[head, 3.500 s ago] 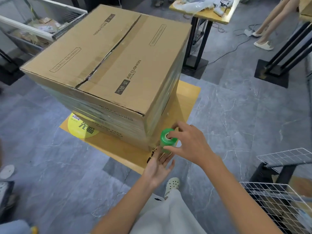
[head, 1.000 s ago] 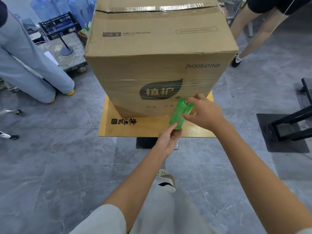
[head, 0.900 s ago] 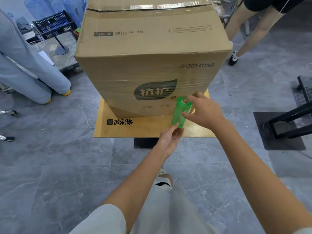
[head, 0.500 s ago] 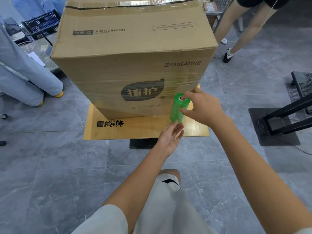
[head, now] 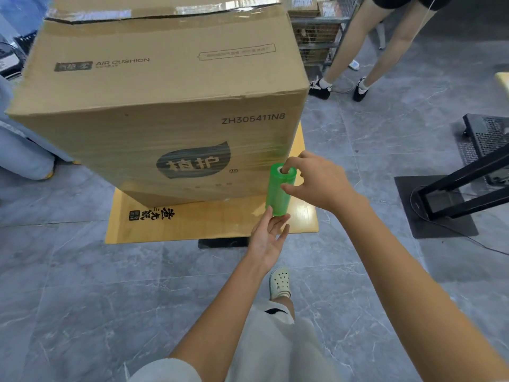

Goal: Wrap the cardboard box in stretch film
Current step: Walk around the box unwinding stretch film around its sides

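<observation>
Grey marble floor surrounds a yellow board; on it stands the cardboard box, film banding its near face; at its near right corner the green stretch film roll is upright; the right hand grasps its top, one finger in the core; the left hand, fingers straight, touches its bottom.

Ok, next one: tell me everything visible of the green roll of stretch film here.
The translucent green cylindrical roll of stretch film stands nearly upright beside the lower right corner of the large brown cardboard box, above the yellow wooden board. Its top end shows a hollow core. The right hand grips its upper part, one finger hooked into the core; straight fingers of the left hand support its bottom end.
</observation>
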